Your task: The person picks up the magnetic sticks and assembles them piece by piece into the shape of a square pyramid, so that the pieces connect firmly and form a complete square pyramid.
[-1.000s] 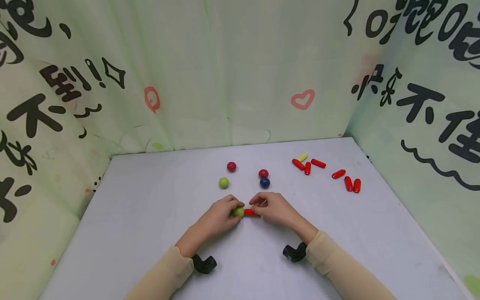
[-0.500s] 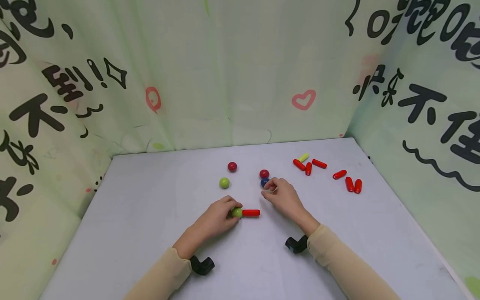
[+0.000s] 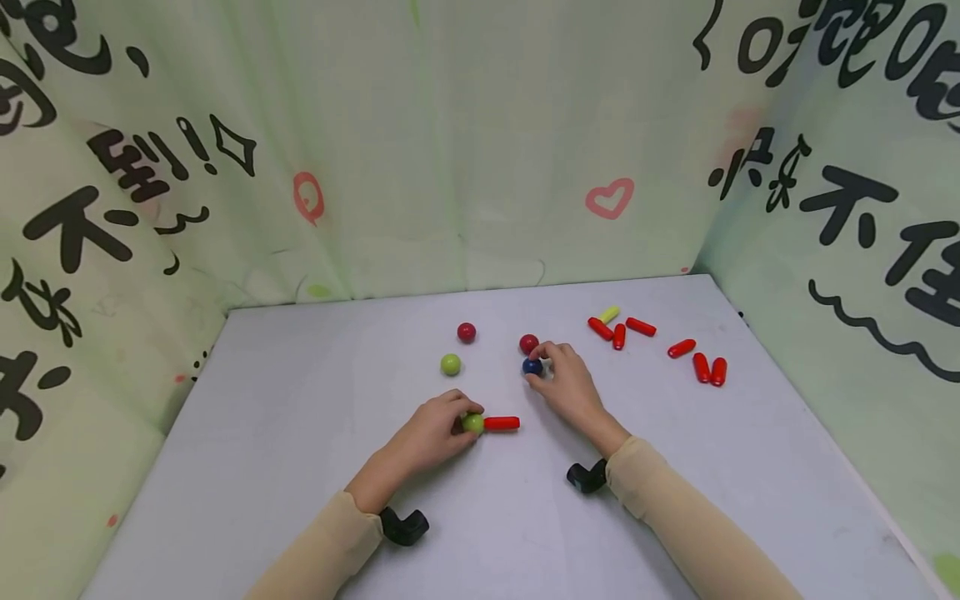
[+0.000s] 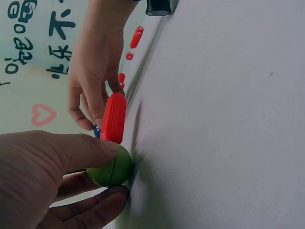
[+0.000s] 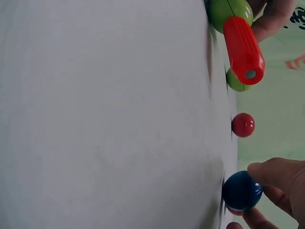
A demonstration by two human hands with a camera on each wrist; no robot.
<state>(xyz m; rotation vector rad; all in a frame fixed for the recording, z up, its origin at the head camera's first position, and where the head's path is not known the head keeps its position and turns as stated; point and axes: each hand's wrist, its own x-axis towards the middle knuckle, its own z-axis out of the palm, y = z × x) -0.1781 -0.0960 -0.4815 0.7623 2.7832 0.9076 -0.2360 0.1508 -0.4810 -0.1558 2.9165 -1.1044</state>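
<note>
My left hand (image 3: 435, 429) pinches a green ball (image 4: 114, 167) between thumb and fingers on the white table. Joined to that ball is a ribbed red rod (image 5: 244, 51), pointing right, with a small silvery disc at its free end. Farther forward and to the right, my right hand (image 3: 572, 390) holds a blue ball (image 5: 242, 191), its thumb on one side and fingers round the other. Just behind the blue ball lies a red ball (image 3: 528, 343), partly hidden by the fingers in the right wrist view.
A loose green ball (image 3: 450, 364) and another red ball (image 3: 467, 332) lie beyond my left hand. Several short red rods (image 3: 701, 367) and a yellow-green rod (image 3: 609, 314) are scattered at the back right of the table (image 3: 315, 375). Printed curtains surround its back and sides.
My right hand has left the red rod, moved forward and right, and taken hold of the blue ball. The left hand stays on the green ball, with the red rod still joined.
</note>
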